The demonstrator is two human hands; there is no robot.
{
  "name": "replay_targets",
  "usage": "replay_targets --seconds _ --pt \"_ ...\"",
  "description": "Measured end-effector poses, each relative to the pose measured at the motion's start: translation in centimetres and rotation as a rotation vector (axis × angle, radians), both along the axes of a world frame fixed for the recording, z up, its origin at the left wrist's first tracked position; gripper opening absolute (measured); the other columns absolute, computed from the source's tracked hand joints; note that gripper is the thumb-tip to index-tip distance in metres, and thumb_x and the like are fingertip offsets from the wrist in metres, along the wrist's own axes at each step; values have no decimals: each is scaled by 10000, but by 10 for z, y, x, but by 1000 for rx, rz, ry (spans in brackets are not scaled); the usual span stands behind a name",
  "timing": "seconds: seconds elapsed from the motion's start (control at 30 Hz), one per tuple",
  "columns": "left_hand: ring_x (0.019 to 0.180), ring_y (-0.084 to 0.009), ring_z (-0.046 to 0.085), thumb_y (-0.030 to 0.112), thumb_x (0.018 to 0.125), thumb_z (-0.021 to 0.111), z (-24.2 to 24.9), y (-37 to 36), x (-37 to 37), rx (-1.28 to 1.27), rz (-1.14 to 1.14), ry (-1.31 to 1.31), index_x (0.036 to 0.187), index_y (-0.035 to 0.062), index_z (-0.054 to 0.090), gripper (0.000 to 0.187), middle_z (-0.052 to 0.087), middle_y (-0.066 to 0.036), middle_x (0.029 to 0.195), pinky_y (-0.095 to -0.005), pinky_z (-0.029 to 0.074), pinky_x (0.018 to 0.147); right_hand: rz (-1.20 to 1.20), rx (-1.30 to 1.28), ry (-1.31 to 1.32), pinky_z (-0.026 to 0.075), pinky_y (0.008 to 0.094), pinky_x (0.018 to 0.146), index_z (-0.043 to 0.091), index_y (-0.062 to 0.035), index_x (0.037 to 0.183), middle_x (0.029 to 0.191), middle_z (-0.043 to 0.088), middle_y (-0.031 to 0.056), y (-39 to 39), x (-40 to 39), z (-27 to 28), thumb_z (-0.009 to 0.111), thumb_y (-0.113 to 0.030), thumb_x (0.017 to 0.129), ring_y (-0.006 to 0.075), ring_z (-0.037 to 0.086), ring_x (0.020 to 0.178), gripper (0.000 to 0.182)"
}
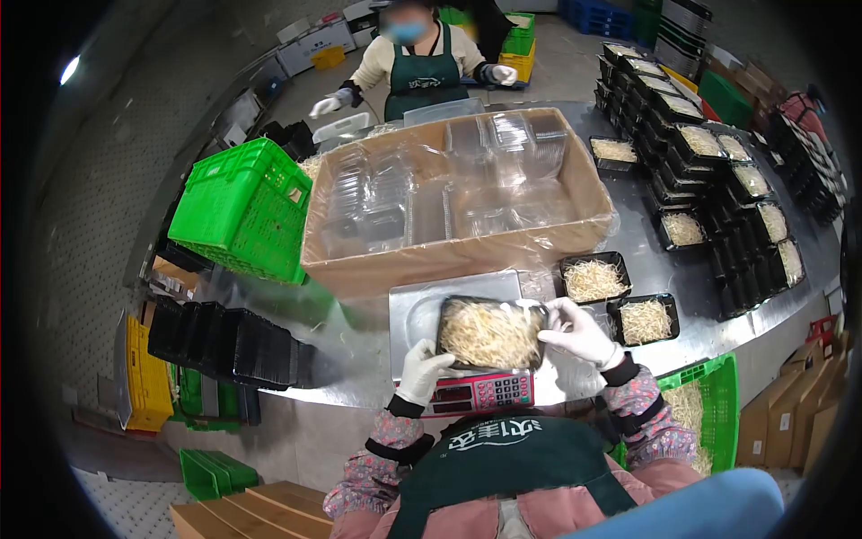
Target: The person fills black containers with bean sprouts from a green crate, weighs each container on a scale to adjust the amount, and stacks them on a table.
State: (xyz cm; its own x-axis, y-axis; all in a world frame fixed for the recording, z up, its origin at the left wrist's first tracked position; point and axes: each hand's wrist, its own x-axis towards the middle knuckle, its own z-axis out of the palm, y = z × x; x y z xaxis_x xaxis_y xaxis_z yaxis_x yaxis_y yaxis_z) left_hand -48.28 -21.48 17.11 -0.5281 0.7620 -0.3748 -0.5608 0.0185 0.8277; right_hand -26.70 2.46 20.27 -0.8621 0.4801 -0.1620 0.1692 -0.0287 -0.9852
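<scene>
Over the electronic scale (409,301), with its red keypad panel, is a black plastic tray of bean sprouts (489,334). My left hand (422,373), in a white glove, grips the tray's lower left edge. At the opposite end my right hand (576,332), also gloved, pinches the upper right rim. The tray hides much of the scale's plate. Just right of the scale sit two more filled trays of sprouts, an upper one (594,278) and a lower one (645,321).
A large cardboard box (458,256) of clear plastic lids stands behind the scale. Green crate (238,211) and nested black trays (233,346) are to the left. Stacked filled trays (687,166) line the right. A masked person (422,67) works across the steel table (355,359).
</scene>
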Motion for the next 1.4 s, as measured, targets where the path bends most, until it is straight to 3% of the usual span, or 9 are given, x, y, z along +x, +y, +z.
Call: replay_targets --seconds 0.07,0.23,0.47,0.6,0.7,0.8,0.9,1.13,1.4 --pt "764 -165 626 -43 838 666 3 8 21 -15 -89 -26 829 89 467 239 526 -16 834 -389 619 643 132 619 160 469 231 693 611 -68 1207 832 566 -40 12 6 8 747 -137 836 58 531 746 401" --pt "1355 -351 385 236 835 750 -3 5 42 -72 -432 992 1339 14 453 626 489 -205 1352 -536 280 1114 75 14 -88 382 214 604 681 -13 1078 692 412 -91 32 60 5 740 -73 820 30 399 654 271" --pt "1424 -489 142 492 830 639 -37 17 24 -814 -432 1695 1471 -25 276 900 222 -299 1524 -649 92 1113 -658 -5 240 469 199 721 641 -23 1086 902 659 -4 88 148 -7 661 -58 876 51 586 770 214" --pt "1349 -455 267 449 815 653 -36 94 108 -72 -759 1798 1390 25 410 755 384 -236 1421 -606 230 1068 -932 -9 319 463 209 742 653 -30 1036 902 665 -15 106 160 -6 648 -84 889 53 584 791 157" --pt "1250 -412 385 340 776 682 38 138 95 -160 -969 1632 1258 22 509 604 422 -223 1388 -533 316 998 -1086 -22 329 428 196 587 650 -55 1014 824 640 -40 130 182 -20 652 -108 885 37 559 684 140" --pt "1410 -442 229 297 858 633 -41 122 1 -611 81 1738 1413 33 407 655 326 -237 1500 -556 176 1139 -1215 -120 367 342 203 422 643 -81 984 750 607 -47 167 200 -34 659 -128 872 38 510 567 123" --pt "1455 -422 135 432 950 517 -76 115 -73 -1073 238 1308 1511 67 265 715 182 -198 1587 -616 85 1142 -1371 -148 446 326 216 393 615 -118 902 711 561 -45 224 205 -48 667 -149 862 56 492 541 73" --pt "1445 -393 207 387 930 562 -41 174 70 -304 -667 1489 1445 81 406 619 341 -183 1521 -578 113 1155 -1553 -272 345 550 369 466 446 -41 1147 800 562 80 394 161 -116 634 -42 871 143 517 495 334" --pt "1366 -278 403 142 930 607 -27 159 88 -132 -443 806 1419 -30 400 557 422 -175 1470 -360 337 1115 -1316 -425 295 583 442 711 444 -9 1233 1116 601 210 362 156 -108 680 -412 891 289 642 857 579"
